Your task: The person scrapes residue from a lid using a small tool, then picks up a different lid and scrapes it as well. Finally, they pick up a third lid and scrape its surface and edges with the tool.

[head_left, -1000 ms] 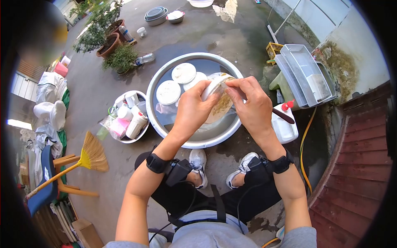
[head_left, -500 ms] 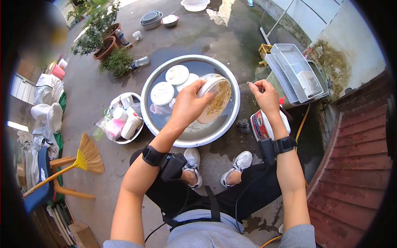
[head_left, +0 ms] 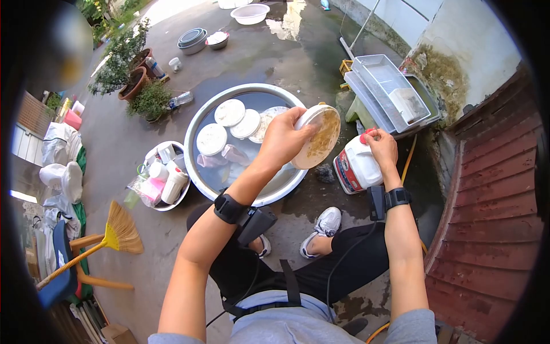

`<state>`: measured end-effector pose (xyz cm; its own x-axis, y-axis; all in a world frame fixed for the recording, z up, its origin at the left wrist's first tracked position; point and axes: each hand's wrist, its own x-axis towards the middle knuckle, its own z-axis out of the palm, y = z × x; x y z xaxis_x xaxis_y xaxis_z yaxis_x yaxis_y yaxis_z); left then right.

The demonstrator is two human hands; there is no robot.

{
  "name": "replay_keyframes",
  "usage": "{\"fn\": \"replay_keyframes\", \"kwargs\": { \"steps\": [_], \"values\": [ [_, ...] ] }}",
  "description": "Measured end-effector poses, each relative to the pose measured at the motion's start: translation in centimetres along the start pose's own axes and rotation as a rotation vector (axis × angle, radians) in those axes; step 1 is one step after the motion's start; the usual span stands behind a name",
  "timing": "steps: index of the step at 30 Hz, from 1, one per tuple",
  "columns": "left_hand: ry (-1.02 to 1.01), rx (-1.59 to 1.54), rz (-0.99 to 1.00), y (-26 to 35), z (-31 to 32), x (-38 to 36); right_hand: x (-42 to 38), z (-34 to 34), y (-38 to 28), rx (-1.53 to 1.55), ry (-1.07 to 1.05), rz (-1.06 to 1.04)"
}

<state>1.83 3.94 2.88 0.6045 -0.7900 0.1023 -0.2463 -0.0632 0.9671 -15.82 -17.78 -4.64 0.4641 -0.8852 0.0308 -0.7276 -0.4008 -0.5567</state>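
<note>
My left hand (head_left: pixel 285 137) grips a round white lid (head_left: pixel 322 136) with brownish stains on its face, tilted up over the right rim of a big metal basin (head_left: pixel 196 180). Several white lids (head_left: pixel 230 113) lie in the water of the basin, with a pinkish cloth (head_left: pixel 234 153) beside them. To the right, my right hand (head_left: pixel 382 147) has its fingers closed at the red cap (head_left: pixel 366 136) of a white jug (head_left: pixel 361 163) with a red and blue label, which stands on the ground.
A bowl of bottles and containers (head_left: pixel 184 189) stands left of the basin. Plastic bins (head_left: pixel 382 92) are stacked at the right, near a red metal panel (head_left: pixel 487 229). A broom (head_left: pixel 121 229) and potted plants (head_left: pixel 135 83) are on the left.
My left hand has moved the lid rightward, to the basin's edge. My right hand has come down from above the jug onto its red cap. The camera view has shifted slightly.
</note>
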Motion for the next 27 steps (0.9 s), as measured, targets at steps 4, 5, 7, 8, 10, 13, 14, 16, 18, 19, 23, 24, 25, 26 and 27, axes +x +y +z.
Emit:
{"fn": "replay_keyframes", "kwargs": {
  "steps": [4, 5, 7, 8, 10, 13, 14, 16, 18, 19, 23, 24, 25, 26, 27],
  "values": [
    [-0.008, 0.005, -0.007, -0.7, -0.2, 1.1, 0.2, -0.1, -0.6, 0.041, 0.010, -0.078],
    [0.001, -0.038, -0.030, -0.9, -0.4, 1.1, 0.1, -0.1, -1.2, 0.059, -0.009, -0.081],
    [0.003, -0.082, -0.056, -1.4, -0.8, 1.3, 0.0, 0.1, -2.1, 0.039, -0.001, -0.117],
    [0.001, -0.109, -0.087, -1.9, -1.0, 1.4, -0.1, 0.2, -2.7, 0.021, 0.009, -0.160],
    [-0.003, -0.139, -0.117, -2.5, -1.3, 1.7, -0.9, 0.0, -4.3, -0.014, 0.010, -0.181],
    [-0.061, -0.345, -0.342, -2.9, -1.5, 2.0, -1.7, 0.1, -6.5, 0.027, 0.034, -0.228],
    [-0.070, -0.425, -0.439, -2.7, -1.6, 2.0, -1.9, -0.1, -7.2, 0.023, 0.034, -0.228],
    [-0.078, -0.506, -0.538, -2.5, -1.8, 1.9, -2.4, -0.6, -8.8, 0.141, -0.001, -0.314],
    [-0.035, -0.649, -0.539, -2.3, -1.9, 1.9, -3.0, -0.6, -10.4, 0.160, -0.034, -0.307],
    [-0.038, -0.647, -0.542, -2.3, -2.0, 1.9, -3.0, -0.2, -10.6, 0.191, 0.011, -0.397],
    [-0.005, -0.763, -0.471, -2.3, -2.6, 2.1, -3.5, 0.5, -11.6, 0.230, 0.045, -0.562],
    [0.007, -0.799, -0.447, -2.3, -2.8, 2.0, -3.8, 0.3, -12.0, 0.242, -0.015, -0.575],
    [0.008, -0.797, -0.450, -2.3, -2.8, 2.1, -3.9, 0.3, -12.3, 0.296, -0.036, -0.576],
    [0.027, -0.813, -0.433, -2.3, -2.9, 2.1, -4.1, 0.1, -12.6, 0.297, -0.038, -0.575],
    [0.047, -0.829, -0.414, -2.2, -2.9, 2.1, -4.3, -0.3, -12.9, 0.236, -0.122, -0.523]
  ]
}}
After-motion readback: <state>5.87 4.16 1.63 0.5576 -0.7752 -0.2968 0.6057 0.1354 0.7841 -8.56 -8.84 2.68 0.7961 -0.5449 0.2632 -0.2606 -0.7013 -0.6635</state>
